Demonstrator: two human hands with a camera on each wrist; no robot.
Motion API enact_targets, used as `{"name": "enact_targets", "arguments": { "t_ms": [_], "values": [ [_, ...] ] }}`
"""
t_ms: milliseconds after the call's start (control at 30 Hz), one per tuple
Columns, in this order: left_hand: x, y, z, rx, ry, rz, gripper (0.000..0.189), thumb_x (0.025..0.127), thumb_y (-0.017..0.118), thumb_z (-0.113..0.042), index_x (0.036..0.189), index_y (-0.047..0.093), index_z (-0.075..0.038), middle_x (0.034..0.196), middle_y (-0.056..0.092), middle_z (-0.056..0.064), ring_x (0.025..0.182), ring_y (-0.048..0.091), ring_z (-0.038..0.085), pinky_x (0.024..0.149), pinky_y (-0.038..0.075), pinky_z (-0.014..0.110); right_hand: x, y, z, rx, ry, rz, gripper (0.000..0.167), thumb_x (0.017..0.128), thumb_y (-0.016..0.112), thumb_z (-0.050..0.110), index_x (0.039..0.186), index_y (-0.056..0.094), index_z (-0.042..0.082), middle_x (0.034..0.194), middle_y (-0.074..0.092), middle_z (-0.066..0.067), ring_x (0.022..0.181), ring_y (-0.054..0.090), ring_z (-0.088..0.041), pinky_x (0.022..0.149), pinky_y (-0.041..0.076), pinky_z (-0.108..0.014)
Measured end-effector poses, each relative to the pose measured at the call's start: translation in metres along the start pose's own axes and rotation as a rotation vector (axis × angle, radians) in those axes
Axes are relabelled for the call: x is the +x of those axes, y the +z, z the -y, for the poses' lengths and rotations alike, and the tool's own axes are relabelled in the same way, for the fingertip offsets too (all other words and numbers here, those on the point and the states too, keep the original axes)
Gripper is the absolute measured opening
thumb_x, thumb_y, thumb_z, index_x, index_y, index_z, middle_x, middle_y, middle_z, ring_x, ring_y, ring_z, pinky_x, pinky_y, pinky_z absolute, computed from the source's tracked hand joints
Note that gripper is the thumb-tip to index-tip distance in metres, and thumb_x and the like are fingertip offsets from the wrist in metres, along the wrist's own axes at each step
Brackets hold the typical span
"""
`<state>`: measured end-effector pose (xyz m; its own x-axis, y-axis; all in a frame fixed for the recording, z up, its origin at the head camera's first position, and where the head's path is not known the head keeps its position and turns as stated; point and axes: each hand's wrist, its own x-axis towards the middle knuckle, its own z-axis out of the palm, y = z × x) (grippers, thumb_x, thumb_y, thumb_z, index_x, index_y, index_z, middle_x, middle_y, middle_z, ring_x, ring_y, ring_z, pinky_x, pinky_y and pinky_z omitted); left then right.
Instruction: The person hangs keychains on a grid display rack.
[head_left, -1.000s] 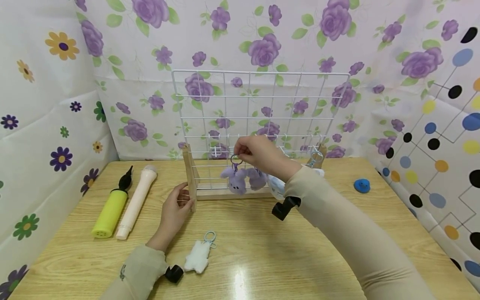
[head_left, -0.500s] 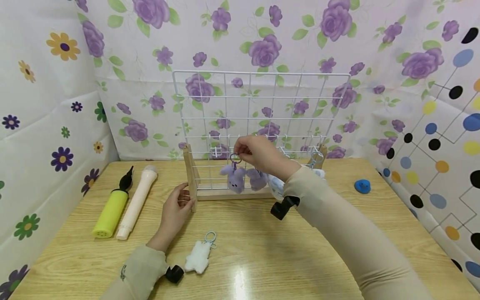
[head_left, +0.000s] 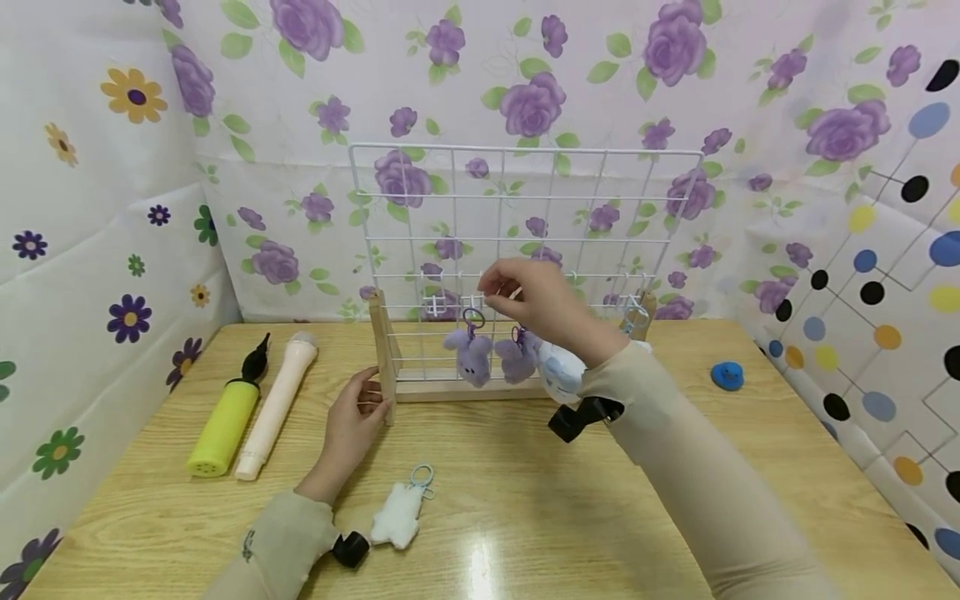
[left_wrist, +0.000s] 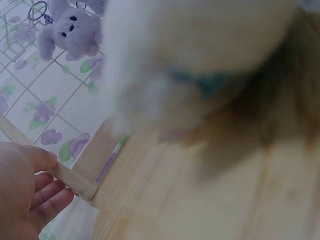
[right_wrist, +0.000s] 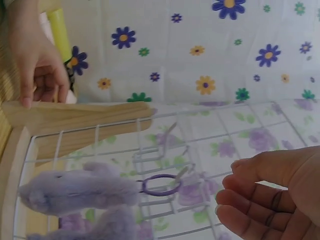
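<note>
A purple plush bunny keychain (head_left: 474,364) hangs by its dark purple ring (right_wrist: 161,185) from a hook on the white wire grid rack (head_left: 525,152). My right hand (head_left: 534,298) is just above and right of that ring, fingers loosely bent and holding nothing, a gap between fingertips and ring in the right wrist view. My left hand (head_left: 352,427) grips the rack's left wooden foot (left_wrist: 75,181) between thumb and fingers. A second purple plush keychain (head_left: 516,358) and a blue-and-white plush (head_left: 561,372) hang further right, beneath my right forearm.
A white plush keychain (head_left: 397,515) with a light blue ring lies on the table near my left wrist. A yellow pump (head_left: 225,427) and a pale microphone-shaped tube (head_left: 277,406) lie at left. A small blue toy (head_left: 727,375) sits at far right.
My right hand has let go of the bunny's purple ring and moved slightly up and right. The bunny stays hanging on the rack. My left hand keeps its hold.
</note>
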<state>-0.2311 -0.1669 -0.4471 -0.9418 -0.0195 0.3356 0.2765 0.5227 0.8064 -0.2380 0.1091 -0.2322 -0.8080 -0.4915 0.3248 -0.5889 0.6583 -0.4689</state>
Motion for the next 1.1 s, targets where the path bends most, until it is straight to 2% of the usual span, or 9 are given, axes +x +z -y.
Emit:
{"name": "enact_targets", "arguments": {
  "t_ms": [133, 233, 500, 667, 900, 1100],
  "values": [
    [0.0, 0.0, 0.001, -0.003, -0.001, -0.001, 0.052, 0.088, 0.066, -0.001, 0.136, 0.047, -0.001, 0.111, 0.062, 0.02, 0.097, 0.063, 0.029, 0.079, 0.053, 0.02, -0.006, -0.009, 0.004, 0.024, -0.016, -0.027, 0.015, 0.094, 0.062, 0.013, 0.107, 0.066, 0.007, 0.103, 0.068, -0.007, 0.091, 0.064, -0.018, 0.08, 0.055, -0.032],
    [0.0, 0.0, 0.001, 0.001, -0.005, -0.003, 0.052, 0.088, 0.067, -0.001, 0.136, 0.047, -0.001, 0.111, 0.062, 0.02, 0.097, 0.063, 0.029, 0.079, 0.054, 0.022, -0.011, -0.013, 0.007, 0.027, -0.025, -0.041, 0.016, 0.094, 0.062, 0.015, 0.108, 0.066, 0.008, 0.101, 0.068, -0.006, 0.09, 0.064, -0.017, 0.079, 0.055, -0.032],
    [0.001, 0.0, 0.002, -0.006, -0.003, -0.004, 0.052, 0.087, 0.067, 0.0, 0.136, 0.047, -0.001, 0.11, 0.063, 0.02, 0.096, 0.063, 0.029, 0.079, 0.054, 0.021, -0.03, -0.014, 0.018, 0.047, -0.075, -0.069, 0.016, 0.092, 0.065, 0.016, 0.107, 0.066, 0.009, 0.101, 0.068, -0.003, 0.087, 0.063, -0.014, 0.076, 0.054, -0.03],
    [0.001, 0.001, 0.002, -0.017, -0.003, -0.001, 0.051, 0.088, 0.067, 0.0, 0.135, 0.048, -0.001, 0.11, 0.063, 0.02, 0.097, 0.063, 0.029, 0.078, 0.053, 0.021, -0.043, -0.006, 0.02, 0.064, -0.127, -0.07, 0.018, 0.091, 0.066, 0.014, 0.108, 0.066, 0.008, 0.102, 0.069, -0.004, 0.086, 0.064, -0.012, 0.073, 0.055, -0.027],
    [0.002, 0.002, 0.003, -0.011, -0.005, -0.006, 0.052, 0.087, 0.067, 0.0, 0.135, 0.048, -0.002, 0.111, 0.063, 0.02, 0.096, 0.064, 0.029, 0.08, 0.056, 0.032, -0.057, 0.014, 0.022, 0.124, -0.194, -0.063, 0.019, 0.089, 0.068, 0.01, 0.108, 0.066, 0.006, 0.1, 0.069, -0.006, 0.084, 0.064, -0.011, 0.071, 0.056, -0.024],
    [0.002, 0.001, 0.004, -0.006, -0.008, -0.002, 0.052, 0.088, 0.067, -0.001, 0.136, 0.048, -0.002, 0.112, 0.063, 0.019, 0.097, 0.063, 0.029, 0.082, 0.056, 0.035, -0.065, 0.032, 0.024, 0.178, -0.19, -0.024, 0.019, 0.09, 0.067, 0.01, 0.109, 0.066, 0.007, 0.1, 0.067, -0.006, 0.084, 0.064, -0.011, 0.071, 0.055, -0.023]
  ]
}}
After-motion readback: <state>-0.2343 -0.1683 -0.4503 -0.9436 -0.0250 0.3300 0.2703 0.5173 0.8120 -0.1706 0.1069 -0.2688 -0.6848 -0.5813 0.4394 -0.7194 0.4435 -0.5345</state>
